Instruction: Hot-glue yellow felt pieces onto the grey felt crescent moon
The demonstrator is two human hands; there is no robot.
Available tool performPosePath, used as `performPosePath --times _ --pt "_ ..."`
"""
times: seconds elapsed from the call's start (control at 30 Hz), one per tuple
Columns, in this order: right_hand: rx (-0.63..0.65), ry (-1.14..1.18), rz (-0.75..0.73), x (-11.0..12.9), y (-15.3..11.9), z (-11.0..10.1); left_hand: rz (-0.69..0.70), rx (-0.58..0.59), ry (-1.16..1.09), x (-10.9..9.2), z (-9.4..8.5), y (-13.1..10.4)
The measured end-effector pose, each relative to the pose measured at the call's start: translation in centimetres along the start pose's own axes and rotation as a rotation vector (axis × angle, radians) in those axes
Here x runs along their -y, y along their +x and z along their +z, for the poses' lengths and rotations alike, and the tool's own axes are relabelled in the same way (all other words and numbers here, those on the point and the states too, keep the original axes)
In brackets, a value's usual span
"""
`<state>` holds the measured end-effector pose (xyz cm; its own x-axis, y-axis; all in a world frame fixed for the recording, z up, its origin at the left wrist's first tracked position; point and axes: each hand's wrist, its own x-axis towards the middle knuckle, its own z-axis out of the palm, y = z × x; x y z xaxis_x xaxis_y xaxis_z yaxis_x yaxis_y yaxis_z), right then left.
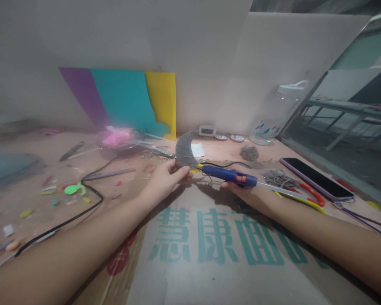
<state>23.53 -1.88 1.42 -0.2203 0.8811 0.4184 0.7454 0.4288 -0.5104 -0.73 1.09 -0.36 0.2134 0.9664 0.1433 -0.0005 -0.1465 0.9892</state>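
My left hand (167, 177) pinches the lower end of a grey crescent (184, 150) that looks wound with yarn and stands upright near the middle of the view. My right hand (246, 190) is closed round a blue glue gun (222, 173) with a clear glue stick (281, 190) coming out of its back end. The gun's nozzle points left and is close to the crescent's lower tip; whether they touch I cannot tell. Below both hands lies a pale sheet with green printed characters (214, 237). A small white paper (197, 149) lies behind the crescent.
A phone (316, 178), tangled grey yarn (279, 178) and red-handled scissors (314, 194) lie at right. Behind are a clear bottle (269, 114) and a grey yarn ball (249, 153). At left, a black cable (93, 190) crosses coloured scraps; a pink bundle (116, 137) sits near a coloured board (120, 97).
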Motion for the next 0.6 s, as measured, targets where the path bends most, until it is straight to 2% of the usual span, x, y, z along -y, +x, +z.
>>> performPosePath --times 0.37,0.6 --pt "0.014 0.009 0.024 0.43 0.06 -0.3 -0.007 0.0 0.014 -0.07 -0.02 -0.03" --pt "0.0 0.016 -0.002 -0.21 -0.03 -0.09 -0.01 0.006 -0.015 0.23 -0.12 0.13"
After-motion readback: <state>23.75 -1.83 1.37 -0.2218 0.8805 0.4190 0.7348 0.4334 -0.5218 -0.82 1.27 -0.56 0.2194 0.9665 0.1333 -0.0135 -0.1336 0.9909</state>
